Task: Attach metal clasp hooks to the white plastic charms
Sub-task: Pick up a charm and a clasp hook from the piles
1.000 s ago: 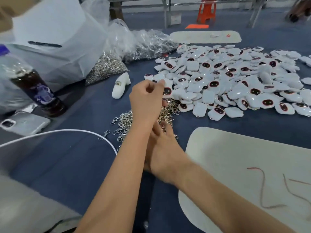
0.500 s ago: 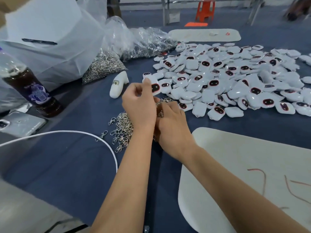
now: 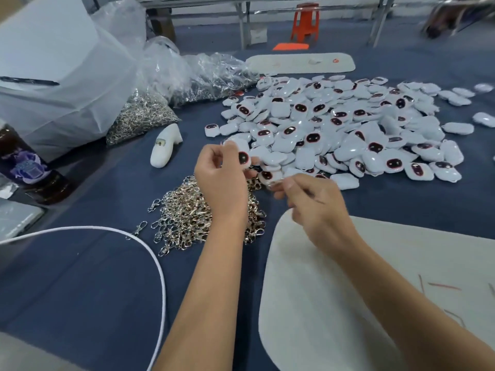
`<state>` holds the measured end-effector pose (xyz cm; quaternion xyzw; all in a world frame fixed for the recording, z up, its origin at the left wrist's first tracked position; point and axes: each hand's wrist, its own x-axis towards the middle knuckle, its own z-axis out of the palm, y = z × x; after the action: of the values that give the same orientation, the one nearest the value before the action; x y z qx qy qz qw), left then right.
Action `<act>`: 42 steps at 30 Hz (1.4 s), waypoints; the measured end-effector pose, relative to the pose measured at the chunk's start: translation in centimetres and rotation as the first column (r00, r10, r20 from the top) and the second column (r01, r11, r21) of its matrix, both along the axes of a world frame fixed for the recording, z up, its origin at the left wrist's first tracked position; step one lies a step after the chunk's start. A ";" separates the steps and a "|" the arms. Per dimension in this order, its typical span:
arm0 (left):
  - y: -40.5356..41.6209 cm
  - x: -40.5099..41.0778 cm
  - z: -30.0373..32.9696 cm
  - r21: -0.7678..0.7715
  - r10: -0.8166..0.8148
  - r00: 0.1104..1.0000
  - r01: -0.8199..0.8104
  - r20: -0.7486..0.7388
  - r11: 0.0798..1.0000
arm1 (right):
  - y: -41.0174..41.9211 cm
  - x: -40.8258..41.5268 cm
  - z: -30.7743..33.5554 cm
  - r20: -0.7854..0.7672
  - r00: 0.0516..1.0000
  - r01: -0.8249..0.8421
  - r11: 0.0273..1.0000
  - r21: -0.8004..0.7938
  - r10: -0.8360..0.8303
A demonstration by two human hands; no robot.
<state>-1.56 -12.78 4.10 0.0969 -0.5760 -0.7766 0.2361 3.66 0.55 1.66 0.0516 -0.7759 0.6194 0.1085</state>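
- Far left: dark drink bottle (image 3: 25,167) standing at the table edge, white plastic bag (image 3: 61,84) bulging behind it, white cord (image 3: 150,253) curving across the blue cloth (image 3: 80,277).
- Just right of the bag: clear bag of silver hooks (image 3: 142,116), and a white shoe-shaped piece (image 3: 164,145) lying alone beside it.
- Lower centre: loose heap of metal clasp hooks (image 3: 184,220) on the cloth, partly hidden under the left wrist, a few strays just off its left edge.
- Left hand (image 3: 222,180) raised over that heap, fingers curled, pinching a single white charm (image 3: 242,156) with its dark face turned toward the camera.
- Right hand (image 3: 313,207) just beside, thumb and forefinger pressed together, blurred; something small apparently pinched there, likely a clasp, though impossible to say for sure.
- Judged step: charm picked and presented, hook being brought to it; joining not yet made.
- Next move calls for: lining the clasp's open ring up with the charm's small loop, steadying the charm firmly, then threading and closing without slipping.
- Right: big pile of white plastic charms (image 3: 348,129) spread across the cloth, none visibly hooked; pale mat (image 3: 375,290) in the near corner under the right forearm.
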 end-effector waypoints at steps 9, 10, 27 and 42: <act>11.5 4.0 -1.6 -0.410 -0.591 0.793 0.593 0.147 0.693 | 13.5 5.1 -0.1 0.020 0.941 0.337 0.939 0.065 -0.339; 12.4 4.5 -2.2 -0.504 -0.632 0.761 0.608 0.150 0.613 | 14.4 5.7 -0.1 0.020 0.934 0.354 0.931 0.087 -0.357; 12.6 4.2 -3.7 -0.574 -0.713 0.673 0.669 0.198 0.472 | 15.6 5.8 -1.9 -0.116 0.964 0.249 0.967 0.055 -0.241; 13.0 3.9 -3.6 -0.632 -0.680 0.718 0.597 0.147 0.494 | 15.6 5.2 -2.3 -0.205 0.937 0.337 0.885 0.320 -0.282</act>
<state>2.34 0.23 0.52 -0.2574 -0.7824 -0.5669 -0.0158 8.83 16.19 -0.67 -0.0074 -0.8612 0.4399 0.2543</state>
